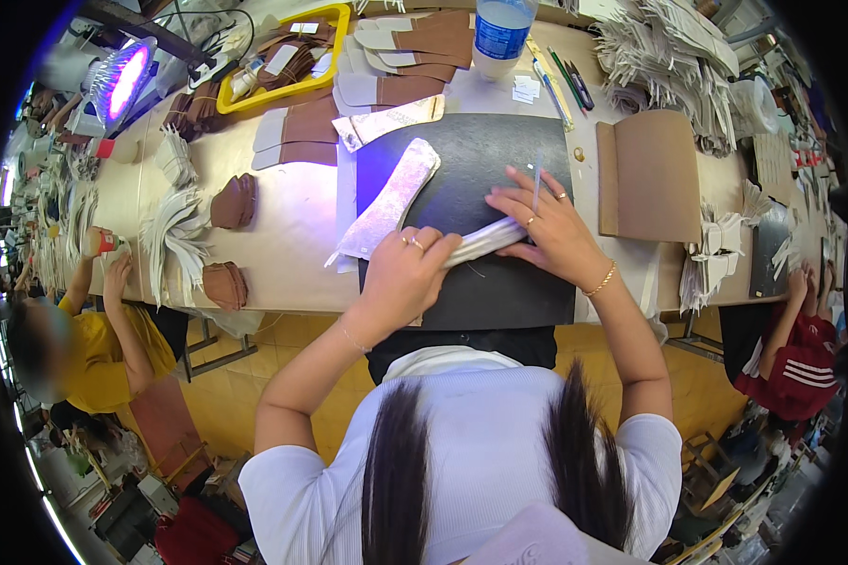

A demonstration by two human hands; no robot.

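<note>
In front of me, a long white folded strip [485,242] stretches between my two hands above a black mat [499,299]. My left hand [400,282] is closed around its near left end, fingers curled over it. My right hand [558,231] grips the other end between thumb and fingers, and a thin pale stick [538,174] stands up between those fingers. Left of the strip lies a whitish curved piece [386,202], partly on the mat. A second such piece [389,122] lies across the mat's far left corner.
A yellow tray [224,98] with brown pieces stands far left, beside rows of brown and grey pieces [297,137]. A water bottle [502,42], pens [575,83] and a brown board block [650,179] lie behind and right. White strip bundles [664,61] and a lit lamp [122,83] flank these. Co-workers sit at both sides.
</note>
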